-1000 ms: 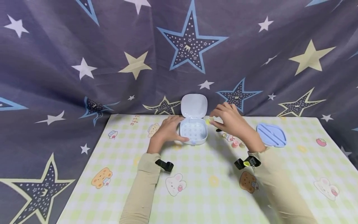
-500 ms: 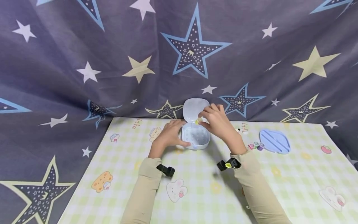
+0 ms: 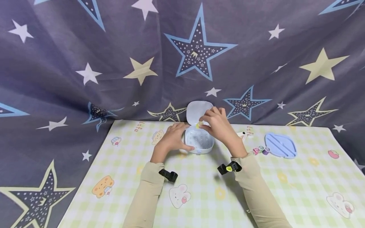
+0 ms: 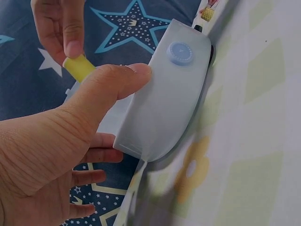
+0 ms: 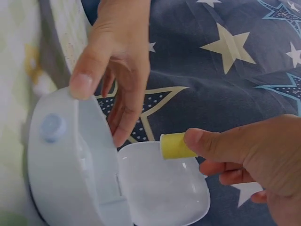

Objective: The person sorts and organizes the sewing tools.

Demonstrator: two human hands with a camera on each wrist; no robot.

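A pale blue-white plastic box [image 3: 201, 151] stands on the table with its hinged lid [image 3: 196, 109] raised at the back. Small bumps dot its floor. My left hand [image 3: 174, 137] holds the box from the left; in the left wrist view its thumb lies on the front rim, near a round blue button [image 4: 180, 53]. Between thumb and fingers, my right hand [image 3: 219, 126] pinches a small yellow thread spool [image 5: 176, 146]. The spool is above the back of the box, in front of the lid. Some of my right fingers are hidden in the right wrist view.
Right of the box, several small coloured spools [image 3: 260, 149] stand close together. Beside them lies a flat blue tray [image 3: 280, 145] with diagonal grooves. A checked cloth [image 3: 199, 196] covers the table, and a dark star-patterned curtain [image 3: 114, 47] hangs behind it.
My right hand has moved left with the yellow spool, from beside the box to over its back. The coloured spools now show fully. My left hand stays on the box.
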